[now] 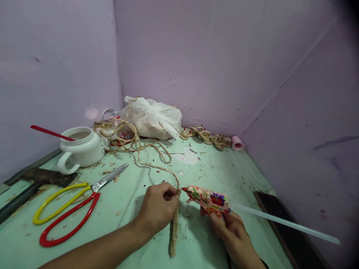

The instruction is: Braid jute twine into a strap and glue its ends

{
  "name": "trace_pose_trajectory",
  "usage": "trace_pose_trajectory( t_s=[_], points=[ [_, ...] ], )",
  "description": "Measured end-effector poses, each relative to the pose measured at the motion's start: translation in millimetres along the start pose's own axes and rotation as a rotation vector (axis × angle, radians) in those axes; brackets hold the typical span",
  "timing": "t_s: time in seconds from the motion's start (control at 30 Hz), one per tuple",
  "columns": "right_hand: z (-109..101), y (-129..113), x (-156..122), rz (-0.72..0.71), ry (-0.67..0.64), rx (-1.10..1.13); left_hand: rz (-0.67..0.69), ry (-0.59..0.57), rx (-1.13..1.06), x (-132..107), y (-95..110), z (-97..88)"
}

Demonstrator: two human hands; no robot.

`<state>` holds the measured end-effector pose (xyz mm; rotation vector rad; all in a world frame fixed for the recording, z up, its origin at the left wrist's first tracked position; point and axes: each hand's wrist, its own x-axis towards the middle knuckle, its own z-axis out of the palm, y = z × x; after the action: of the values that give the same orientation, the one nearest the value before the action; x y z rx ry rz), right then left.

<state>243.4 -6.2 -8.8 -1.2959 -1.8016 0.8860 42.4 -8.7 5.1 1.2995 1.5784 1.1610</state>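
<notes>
I'm in a craft corner; glue gun (207, 200) in my right fingers (218, 225); scissors (96, 186) left of my left fingers (170, 202); braided cord (136, 139) and purple walls (182, 56) beyond.

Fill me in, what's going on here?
The person's left hand pinches a braided cord. The right hand grips a floral-patterned glue gun, nozzle pointed at the cord right by the left fingertips; whether it touches, I can't tell. A translucent glue stick juts from the gun's back. Scissors lie on the table, untouched.
</notes>
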Motion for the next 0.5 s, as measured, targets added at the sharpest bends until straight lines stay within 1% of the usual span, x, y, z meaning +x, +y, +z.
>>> trace_pose_trajectory(
  t_s=[0.2, 0.3, 0.43, 0.5],
  points=[
    [0, -2, 0, 0.017, -0.019, 0.021, 0.004, -0.01, 0.013, -2, 0, 0.1],
    [-1, -6, 1, 0.018, -0.027, 0.034, -0.007, -0.012, -0.021, -1, 2, 0.0],
    [-2, -11, 4, 0.014, -0.034, 0.071, -0.15, -0.024, -0.213, 4, 8, -2.9],
    [-2, -12, 5, 0.019, -0.035, 0.09, -0.205, -0.043, -0.266, 8, 9, -5.1]
  ],
)
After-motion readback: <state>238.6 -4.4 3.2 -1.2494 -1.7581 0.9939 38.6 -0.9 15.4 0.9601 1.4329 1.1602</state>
